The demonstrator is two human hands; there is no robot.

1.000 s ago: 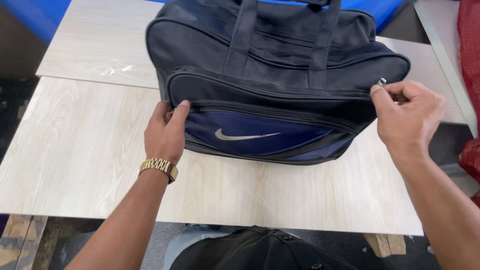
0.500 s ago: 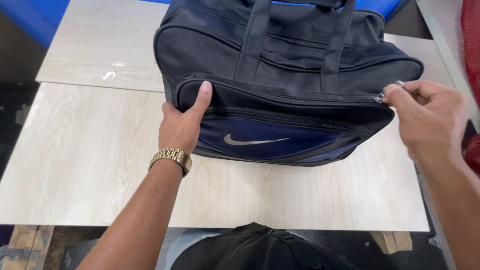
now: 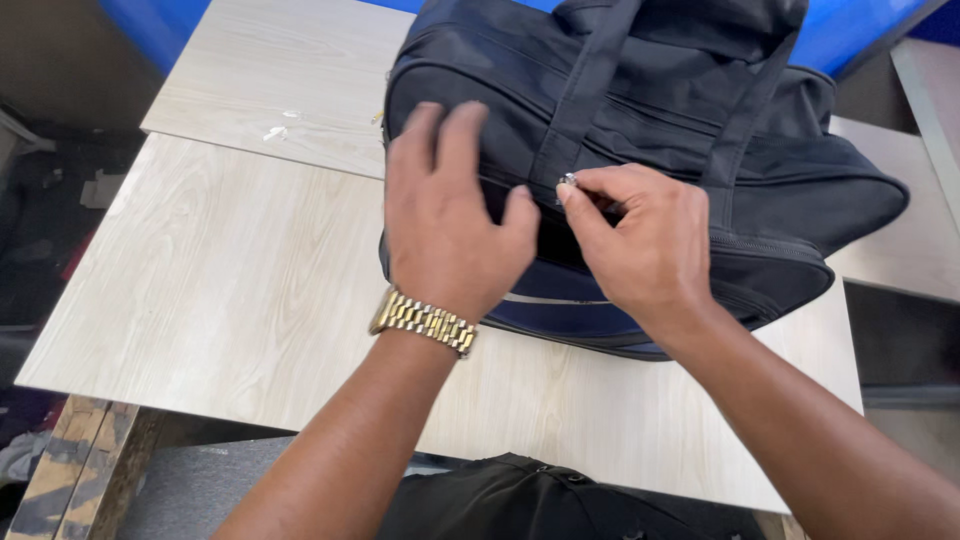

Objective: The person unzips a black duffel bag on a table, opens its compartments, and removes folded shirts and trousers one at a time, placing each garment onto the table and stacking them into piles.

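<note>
Here, the left hand [image 3: 445, 215] lies flat and unclenched on a dark bag [image 3: 640, 150]; at its three o'clock, the right hand [image 3: 645, 245] pinches the silver zip pull [image 3: 568, 181]

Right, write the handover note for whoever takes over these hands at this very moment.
Left hand: laid flat on the near left end of the dark bag, steadying it; gold watch on that wrist.
Right hand: thumb and forefinger in a pinch grip on the small metal zip pull, at the middle of the bag's front, beside a carry strap.
The bag lies on its side on the pale wooden table, near its far edge.
Done: the pull stands about halfway along the zip.
Left: the stretch of zip from the pull to the left hand. Whether the zip is opening or closing cannot be told.
</note>
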